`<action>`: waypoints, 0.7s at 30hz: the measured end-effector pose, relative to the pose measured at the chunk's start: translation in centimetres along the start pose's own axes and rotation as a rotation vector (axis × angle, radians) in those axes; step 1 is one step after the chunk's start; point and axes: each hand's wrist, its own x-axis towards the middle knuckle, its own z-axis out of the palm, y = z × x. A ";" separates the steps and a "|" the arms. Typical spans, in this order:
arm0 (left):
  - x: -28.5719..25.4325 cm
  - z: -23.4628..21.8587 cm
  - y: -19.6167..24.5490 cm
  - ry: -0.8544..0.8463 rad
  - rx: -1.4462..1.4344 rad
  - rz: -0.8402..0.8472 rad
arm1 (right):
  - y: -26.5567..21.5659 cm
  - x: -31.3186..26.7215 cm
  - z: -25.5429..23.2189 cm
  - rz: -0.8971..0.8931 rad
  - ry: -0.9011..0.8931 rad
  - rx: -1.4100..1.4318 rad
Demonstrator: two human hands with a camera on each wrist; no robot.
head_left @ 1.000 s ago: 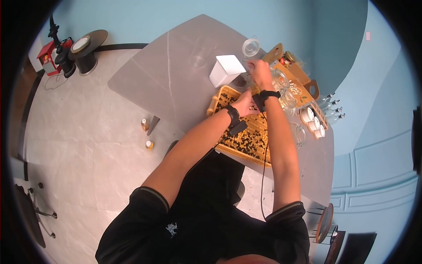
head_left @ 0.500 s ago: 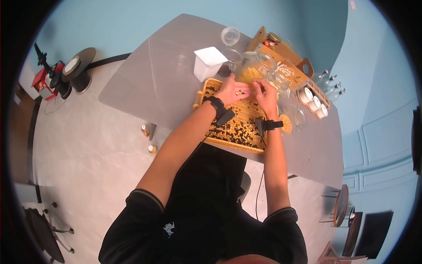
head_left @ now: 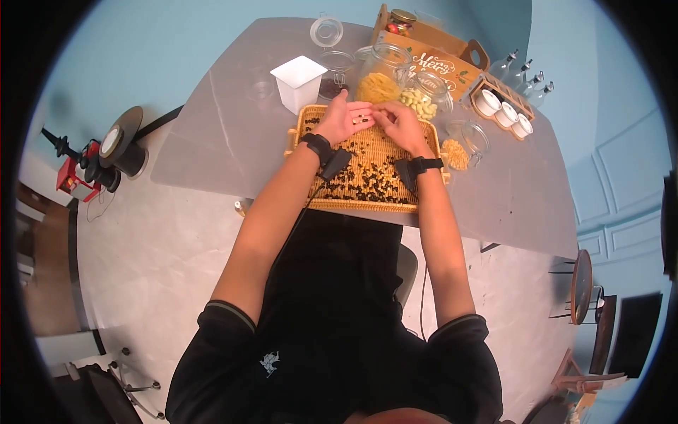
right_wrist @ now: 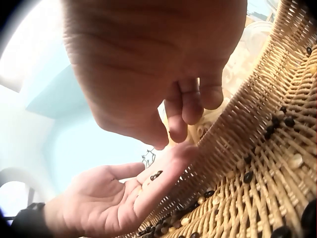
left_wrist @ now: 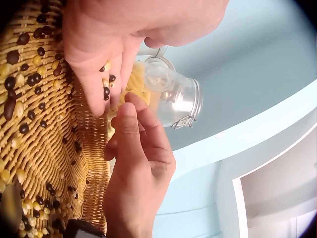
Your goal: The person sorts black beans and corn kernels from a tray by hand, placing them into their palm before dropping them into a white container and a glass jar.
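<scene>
My left hand (head_left: 340,124) is palm up over the far side of a wicker tray (head_left: 353,205), its fingers extended. Several dark beans and pale kernels (left_wrist: 106,92) rest on those fingers. Beside its fingertips, my right hand (head_left: 401,126) has thumb and index tips close together; a tiny dark spot shows between them in the right wrist view, but whether they pinch a bean is unclear. Mixed black beans (head_left: 371,185) and yellowish kernels (left_wrist: 20,109) lie scattered over the tray.
Behind the tray stand a white container (head_left: 298,85), a jar with dark contents (head_left: 335,86), a jar of yellow pasta (head_left: 379,86) and one of pale pieces (head_left: 419,104). A tipped jar (head_left: 466,145), white cups (head_left: 506,114), glass bottles (head_left: 526,76) and a wooden crate (head_left: 441,63) are rightward.
My right hand has come back from among the jars to beside my left hand's fingers. My left palm now shows, turned up with beans on it. The head view has turned.
</scene>
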 end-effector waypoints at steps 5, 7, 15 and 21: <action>0.2 -0.2 -0.4 -0.053 -0.019 -0.043 | 0.3 0.0 0.6 -0.102 -0.030 -0.116; 0.3 -0.2 -0.4 -0.054 -0.052 -0.072 | 0.4 0.0 0.8 -0.130 -0.029 -0.118; 0.2 -0.1 -0.4 -0.042 -0.097 -0.070 | 0.2 -0.3 1.7 -0.127 -0.045 -0.203; -0.1 0.2 -0.2 -0.066 -0.124 -0.067 | 0.0 0.0 1.7 -0.027 0.049 0.074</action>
